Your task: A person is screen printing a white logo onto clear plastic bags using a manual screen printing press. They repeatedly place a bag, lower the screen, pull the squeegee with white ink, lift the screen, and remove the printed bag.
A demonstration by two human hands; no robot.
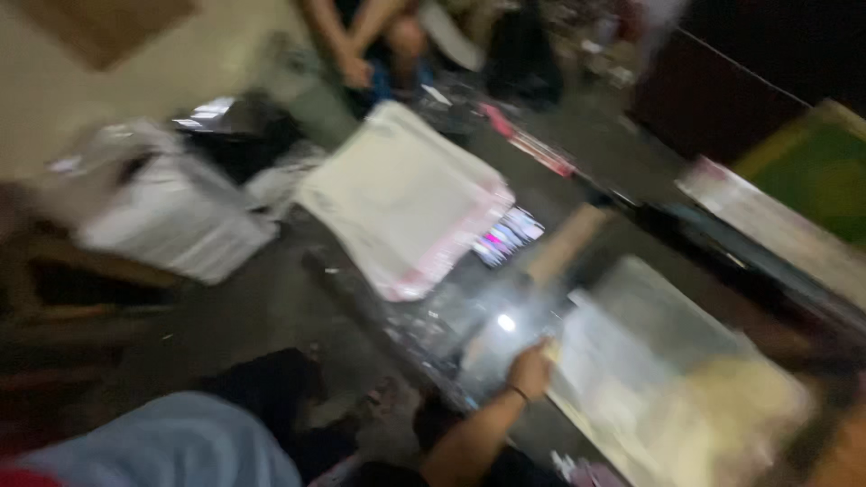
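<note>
Down Low: One Hand at the Edge of a Pale Sheet

Nearest, a forearm with a dark band at the wrist reaches up from the bottom of the view, and the hand [530,370] rests at the near corner of a large pale sheet [649,361] lying flat on a dark work surface [433,334]. Which hand it is, the blur will not let me say, nor whether its fingers are curled on the sheet's edge or merely touching it. No second hand of this person shows. Left of the arm, a light blue clothed knee [171,446] fills the lower corner. Just beyond the hand, a bright glare spot sits on the surface. Farther out and to the left of the hand lies a white stack with pink edging [401,203], and farther left again a bundle of white sheets [171,221]. Farthest off, another person sits with bare arms [356,41] lowered toward the floor.
</note>
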